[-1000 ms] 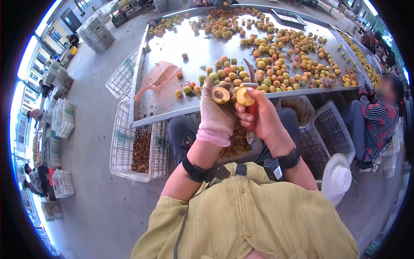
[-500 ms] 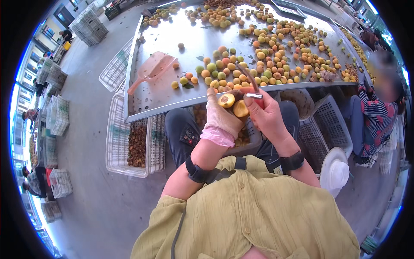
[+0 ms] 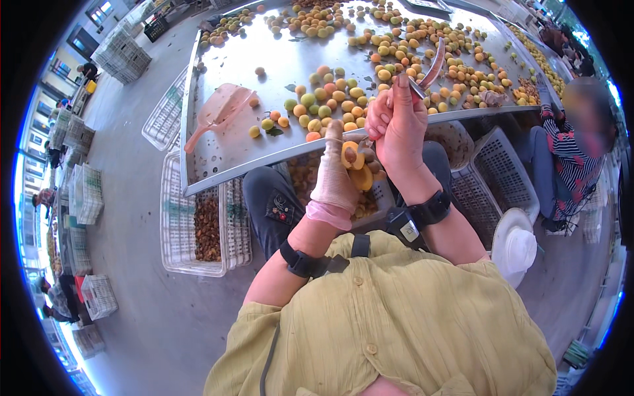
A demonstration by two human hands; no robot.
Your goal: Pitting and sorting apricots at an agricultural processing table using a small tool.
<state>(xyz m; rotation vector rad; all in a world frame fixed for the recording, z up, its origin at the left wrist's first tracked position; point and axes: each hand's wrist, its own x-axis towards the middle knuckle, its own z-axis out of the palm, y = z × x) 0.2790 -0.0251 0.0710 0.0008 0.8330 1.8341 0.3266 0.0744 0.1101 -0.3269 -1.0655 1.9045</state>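
Note:
My left hand [image 3: 335, 177], in a pale cloth glove with a pink cuff, holds a cut-open apricot [image 3: 354, 165]; its two orange halves face up and a brown pit shows in the upper one. My right hand [image 3: 396, 129], bare, grips a small curved knife [image 3: 428, 69] whose blade points up and away over the table. Both hands are just in front of the near edge of a long metal table [image 3: 224, 148] strewn with whole apricots [image 3: 330, 99].
A pink plastic scoop [image 3: 221, 112] lies on the table's left part. White plastic crates [image 3: 178, 224], one holding brown pits, stand on the floor under the table. A seated person in a striped top [image 3: 571, 165] works at the right, beside a white hat [image 3: 518, 244]. Stacked crates line the far left.
The fruit has been split open into two halves in my left hand. My right hand has lifted away from it and raised the knife upward.

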